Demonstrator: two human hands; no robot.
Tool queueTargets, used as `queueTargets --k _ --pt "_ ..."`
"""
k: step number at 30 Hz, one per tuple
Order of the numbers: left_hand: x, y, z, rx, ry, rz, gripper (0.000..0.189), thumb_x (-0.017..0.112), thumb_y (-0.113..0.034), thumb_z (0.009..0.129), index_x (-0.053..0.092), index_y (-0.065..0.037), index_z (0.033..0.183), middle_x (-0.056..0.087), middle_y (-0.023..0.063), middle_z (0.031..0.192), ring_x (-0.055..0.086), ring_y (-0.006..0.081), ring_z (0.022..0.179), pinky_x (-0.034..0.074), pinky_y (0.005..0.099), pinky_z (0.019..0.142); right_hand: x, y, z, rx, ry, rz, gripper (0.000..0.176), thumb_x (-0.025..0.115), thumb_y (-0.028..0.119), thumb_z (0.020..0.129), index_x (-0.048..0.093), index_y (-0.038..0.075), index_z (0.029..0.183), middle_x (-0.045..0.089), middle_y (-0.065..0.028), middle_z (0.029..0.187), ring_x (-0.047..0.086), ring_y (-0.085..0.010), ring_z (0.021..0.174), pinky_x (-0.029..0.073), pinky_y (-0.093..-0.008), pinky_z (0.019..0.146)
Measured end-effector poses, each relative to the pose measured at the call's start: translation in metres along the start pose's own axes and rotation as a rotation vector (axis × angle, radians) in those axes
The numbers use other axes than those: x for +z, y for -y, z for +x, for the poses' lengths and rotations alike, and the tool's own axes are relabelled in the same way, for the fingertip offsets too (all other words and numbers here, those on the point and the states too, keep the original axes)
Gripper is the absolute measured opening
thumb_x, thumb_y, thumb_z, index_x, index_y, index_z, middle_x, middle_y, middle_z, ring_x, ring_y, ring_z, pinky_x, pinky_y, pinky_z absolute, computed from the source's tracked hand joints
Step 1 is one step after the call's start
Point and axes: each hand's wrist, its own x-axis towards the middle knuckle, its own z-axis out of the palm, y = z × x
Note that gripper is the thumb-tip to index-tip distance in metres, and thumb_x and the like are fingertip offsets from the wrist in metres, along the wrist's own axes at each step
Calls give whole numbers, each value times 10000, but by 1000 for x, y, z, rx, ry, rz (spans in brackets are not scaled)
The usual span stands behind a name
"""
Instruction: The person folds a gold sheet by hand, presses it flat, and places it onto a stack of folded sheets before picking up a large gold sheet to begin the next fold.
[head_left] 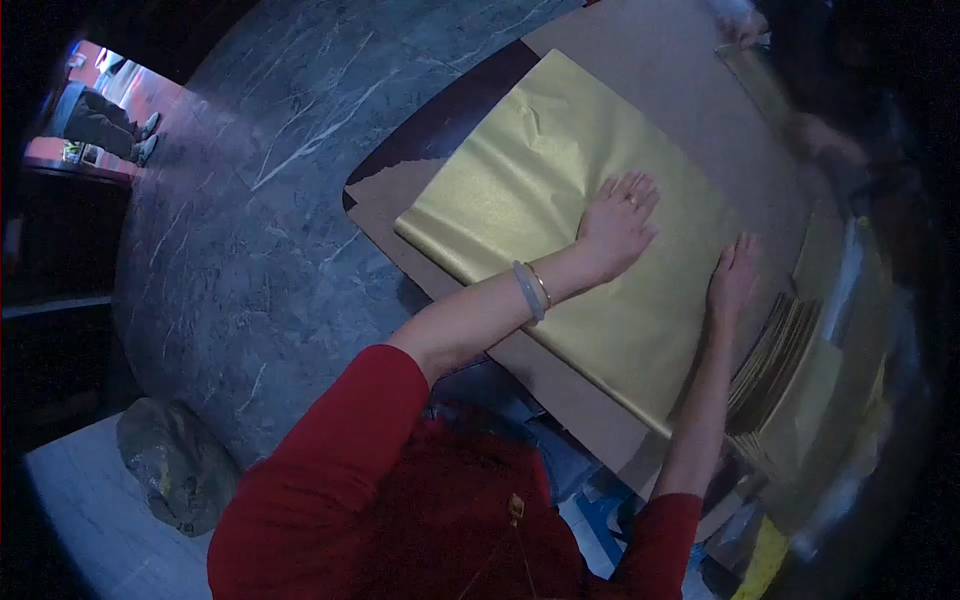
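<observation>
Where the gold sheet [622,318] is pressed onto the cardboard [665,75] by the open left hand [618,228] and flat right hand [735,282], light, easily creased material is suggested, best held by its near edge.

A sheet [500,170] lies mid-frame on cardboard [690,90] atop the table [450,120]. The left hand [618,228] is on the sheet, the right hand [735,280] at its right side. A stack [778,355] sits right; a co-worker's hand [745,27] is upper right.
</observation>
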Motion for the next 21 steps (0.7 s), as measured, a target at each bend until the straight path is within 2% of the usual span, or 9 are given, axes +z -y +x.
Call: queueTargets --k 2,3,5,8,12,17,18,20,21 --pt "-19 14 -2 -121 18 40 546 353 -396 961 343 -74 1401 274 90 1489 256 251 1369 206 422 1118 5 -8 4 0 14 -34 519 270 407 988 299 158 1443 229 -60 1518 167 -215 1411 92 -490 1131" --pt "-12 27 -4 -157 -64 49 551 361 -405 955 352 -74 1395 287 93 1482 272 248 1361 220 421 1112 7 -11 5 -6 24 -66 520 267 410 988 292 164 1446 226 -54 1519 168 -215 1411 89 -491 1132" --pt "-29 46 -9 -236 -72 108 560 372 -414 949 357 -74 1393 308 100 1472 274 251 1360 223 420 1110 7 -11 4 -7 23 -54 521 267 413 988 284 170 1449 224 -49 1520 166 -215 1411 88 -493 1132" --pt "-41 77 -20 -217 -180 104 553 371 -420 949 387 -72 1378 349 124 1446 299 274 1346 226 429 1109 3 -5 1 -4 16 -45 522 265 417 989 273 179 1453 221 -41 1522 160 -213 1413 87 -494 1132" --pt "-63 111 -35 -172 -149 136 517 389 -390 949 422 -69 1354 370 138 1430 322 296 1333 246 453 1094 5 -8 2 -15 20 -47 524 254 422 991 260 186 1458 215 -37 1524 146 -219 1416 84 -490 1135" --pt "-73 135 -46 -254 -158 209 531 382 -391 952 404 -60 1365 365 142 1435 321 303 1335 245 472 1087 0 -2 1 16 51 -42 533 251 425 990 244 179 1463 193 -38 1530 140 -218 1416 84 -487 1136" --pt "-73 138 -47 -261 -134 231 555 380 -393 951 374 -42 1382 344 150 1448 296 303 1352 238 472 1091 4 -6 -1 5 22 -62 535 262 421 989 246 173 1463 192 -45 1530 138 -216 1417 86 -482 1138" --pt "-70 142 -49 -330 -216 274 583 380 -399 951 344 -22 1394 318 170 1459 270 307 1366 219 471 1100 -5 5 -3 14 11 -3 530 268 408 988 249 172 1461 199 -40 1528 143 -214 1416 83 -475 1140" --pt "-67 142 -49 -378 -219 307 590 372 -387 957 329 7 1394 292 192 1466 242 316 1378 199 468 1109 -14 11 -5 43 66 -82 529 273 398 986 252 163 1460 202 -39 1527 142 -211 1416 74 -471 1143"
